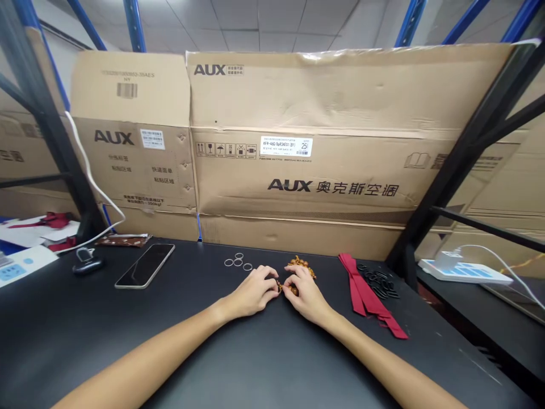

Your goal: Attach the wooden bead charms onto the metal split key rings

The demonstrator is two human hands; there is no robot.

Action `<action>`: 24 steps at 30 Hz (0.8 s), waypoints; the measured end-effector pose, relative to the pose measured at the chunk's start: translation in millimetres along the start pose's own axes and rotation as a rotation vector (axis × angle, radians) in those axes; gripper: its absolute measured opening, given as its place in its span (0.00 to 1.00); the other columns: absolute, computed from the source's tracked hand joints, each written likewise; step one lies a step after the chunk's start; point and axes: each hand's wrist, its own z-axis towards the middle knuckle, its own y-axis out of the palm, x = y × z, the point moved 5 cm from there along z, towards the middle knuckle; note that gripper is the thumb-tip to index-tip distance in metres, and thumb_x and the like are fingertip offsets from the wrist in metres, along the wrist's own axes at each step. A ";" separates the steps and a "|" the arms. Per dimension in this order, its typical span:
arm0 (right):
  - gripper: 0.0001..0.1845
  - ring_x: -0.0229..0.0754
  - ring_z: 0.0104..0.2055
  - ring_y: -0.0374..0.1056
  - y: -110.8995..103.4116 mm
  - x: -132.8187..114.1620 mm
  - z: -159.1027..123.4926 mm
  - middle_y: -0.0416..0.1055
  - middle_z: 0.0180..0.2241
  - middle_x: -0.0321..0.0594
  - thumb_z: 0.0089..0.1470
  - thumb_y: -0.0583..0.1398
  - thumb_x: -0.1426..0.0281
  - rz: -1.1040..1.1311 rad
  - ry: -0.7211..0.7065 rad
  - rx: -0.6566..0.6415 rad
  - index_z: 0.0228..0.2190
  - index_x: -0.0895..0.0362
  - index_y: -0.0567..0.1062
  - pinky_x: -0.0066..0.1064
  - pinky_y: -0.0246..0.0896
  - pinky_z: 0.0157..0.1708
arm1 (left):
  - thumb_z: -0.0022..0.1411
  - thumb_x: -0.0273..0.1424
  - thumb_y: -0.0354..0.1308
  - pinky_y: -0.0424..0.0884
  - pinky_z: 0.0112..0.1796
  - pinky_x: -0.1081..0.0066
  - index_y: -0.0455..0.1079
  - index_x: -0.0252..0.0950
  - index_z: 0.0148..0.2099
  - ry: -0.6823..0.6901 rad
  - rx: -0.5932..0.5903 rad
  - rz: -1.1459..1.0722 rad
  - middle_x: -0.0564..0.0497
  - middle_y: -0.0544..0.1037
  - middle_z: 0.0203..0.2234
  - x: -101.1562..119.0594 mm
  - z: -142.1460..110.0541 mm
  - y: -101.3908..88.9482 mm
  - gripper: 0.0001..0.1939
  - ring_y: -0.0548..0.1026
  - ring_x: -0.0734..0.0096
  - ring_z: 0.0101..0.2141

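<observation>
My left hand [254, 291] and my right hand [305, 294] meet low over the middle of the black table, fingertips almost touching. Between them is a small brown beaded piece [280, 286], pinched by the fingers of both hands and mostly covered by them. More amber-brown beaded pieces [300, 262] lie in a pile just behind my right hand, partly hidden by it. To the left of my left hand, several thin metal rings [238, 260] rest flat on the table, the closest one near its knuckles.
Red ribbon strips [369, 295] and a heap of black loops [378, 282] lie to the right. A phone [145, 266], a black key fob-like object [88, 265] and a brown packet [122, 240] are at left. Cardboard panels [340, 113] wall off the back; power strips stand beyond both sides.
</observation>
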 end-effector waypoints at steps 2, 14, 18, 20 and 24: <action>0.06 0.52 0.54 0.60 -0.5 -0.7 -0.2 0.66 0.48 0.48 0.55 0.56 0.72 -0.007 -0.003 -0.001 0.27 0.55 0.70 0.51 0.56 0.53 | 0.62 0.31 0.56 0.64 0.50 0.62 0.70 0.36 0.35 -0.020 0.004 0.006 0.47 0.68 0.46 0.5 0.0 -0.7 0.04 0.66 0.63 0.47; 0.06 0.54 0.54 0.59 -2.1 -2.4 -1.1 0.67 0.49 0.47 0.55 0.56 0.71 -0.084 0.011 -0.002 0.27 0.55 0.71 0.53 0.56 0.50 | 0.63 0.28 0.54 0.64 0.51 0.62 0.71 0.37 0.35 0.017 -0.006 -0.023 0.47 0.69 0.47 1.4 -0.1 -1.9 0.05 0.67 0.64 0.47; 0.04 0.52 0.55 0.58 -2.3 -5.7 -1.8 0.66 0.50 0.47 0.55 0.56 0.71 -0.045 -0.037 -0.011 0.28 0.54 0.70 0.52 0.55 0.51 | 0.60 0.31 0.59 0.64 0.51 0.61 0.70 0.36 0.34 -0.004 0.000 -0.005 0.46 0.68 0.47 3.1 -1.0 -1.9 0.04 0.67 0.63 0.47; 0.04 0.52 0.55 0.58 -2.7 -8.4 -2.0 0.66 0.49 0.47 0.55 0.56 0.71 -0.010 -0.077 -0.012 0.29 0.54 0.70 0.52 0.56 0.52 | 0.61 0.31 0.58 0.64 0.51 0.61 0.70 0.36 0.34 -0.005 0.011 0.015 0.46 0.68 0.47 3.7 -1.2 -1.7 0.04 0.67 0.62 0.48; 0.03 0.51 0.54 0.59 -3.2 -10.6 -1.9 0.66 0.49 0.47 0.56 0.56 0.70 0.029 -0.110 -0.008 0.30 0.54 0.70 0.51 0.56 0.52 | 0.63 0.29 0.55 0.64 0.50 0.61 0.70 0.36 0.33 -0.004 0.020 0.028 0.46 0.69 0.47 4.1 -1.1 -1.3 0.06 0.67 0.63 0.48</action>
